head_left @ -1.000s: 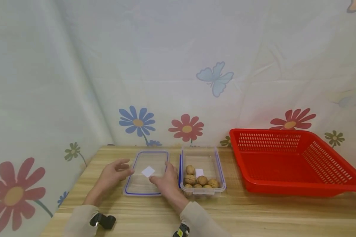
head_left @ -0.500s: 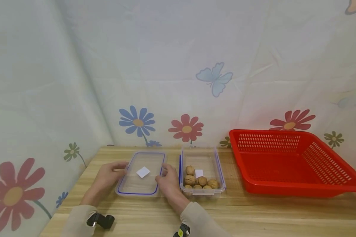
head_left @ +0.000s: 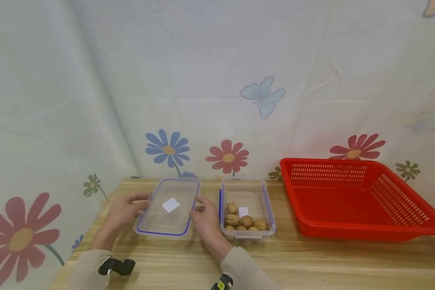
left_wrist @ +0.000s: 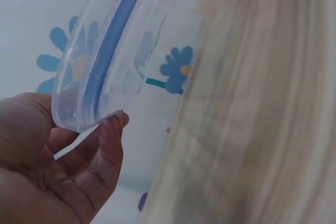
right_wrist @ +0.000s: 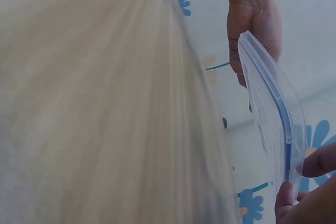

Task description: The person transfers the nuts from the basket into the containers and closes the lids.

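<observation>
Clear lid [head_left: 166, 208] with blue seal held off the desk [head_left: 311, 257] — left hand [head_left: 121, 211] grips its left edge, right hand [head_left: 203, 215] pinches the right edge. Lid sits just left of the open walnut container [head_left: 247, 215]; red basket [head_left: 355, 197] further right.

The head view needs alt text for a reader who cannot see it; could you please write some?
Two hands, left hand and right hand, hold a clear blue-rimmed lid by its edges above a wooden table. Beside it stands an open clear container with walnuts inside, and a red basket sits further right.
</observation>
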Demonstrator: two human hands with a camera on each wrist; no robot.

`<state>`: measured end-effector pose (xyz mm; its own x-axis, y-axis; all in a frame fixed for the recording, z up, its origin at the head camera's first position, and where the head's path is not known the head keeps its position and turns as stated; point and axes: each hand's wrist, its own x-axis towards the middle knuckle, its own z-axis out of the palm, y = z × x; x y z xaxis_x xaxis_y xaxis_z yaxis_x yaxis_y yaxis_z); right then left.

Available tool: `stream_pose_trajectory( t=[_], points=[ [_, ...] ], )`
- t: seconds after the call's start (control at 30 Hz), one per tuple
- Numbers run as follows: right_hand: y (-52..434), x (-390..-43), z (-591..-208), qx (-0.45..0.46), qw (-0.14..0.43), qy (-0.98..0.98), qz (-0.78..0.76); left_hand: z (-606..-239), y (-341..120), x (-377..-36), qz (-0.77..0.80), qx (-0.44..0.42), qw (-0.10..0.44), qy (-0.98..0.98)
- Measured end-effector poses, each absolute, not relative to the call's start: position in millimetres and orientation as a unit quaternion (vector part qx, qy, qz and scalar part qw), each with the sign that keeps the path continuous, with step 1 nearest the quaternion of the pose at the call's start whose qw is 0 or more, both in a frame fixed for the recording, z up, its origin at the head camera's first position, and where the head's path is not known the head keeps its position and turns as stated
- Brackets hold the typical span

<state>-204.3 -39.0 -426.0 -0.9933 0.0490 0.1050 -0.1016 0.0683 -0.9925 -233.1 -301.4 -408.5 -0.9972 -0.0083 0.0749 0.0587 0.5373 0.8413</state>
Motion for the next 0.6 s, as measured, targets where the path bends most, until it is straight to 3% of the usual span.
stream_pose_trajectory(
  t=[0.6],
  points=[
    [-12, -195, -377, 0.051, 0.059, -0.712, 0.698, -363, -283, -219, -0.485, -0.022, 0.061, -0.872]
  ],
)
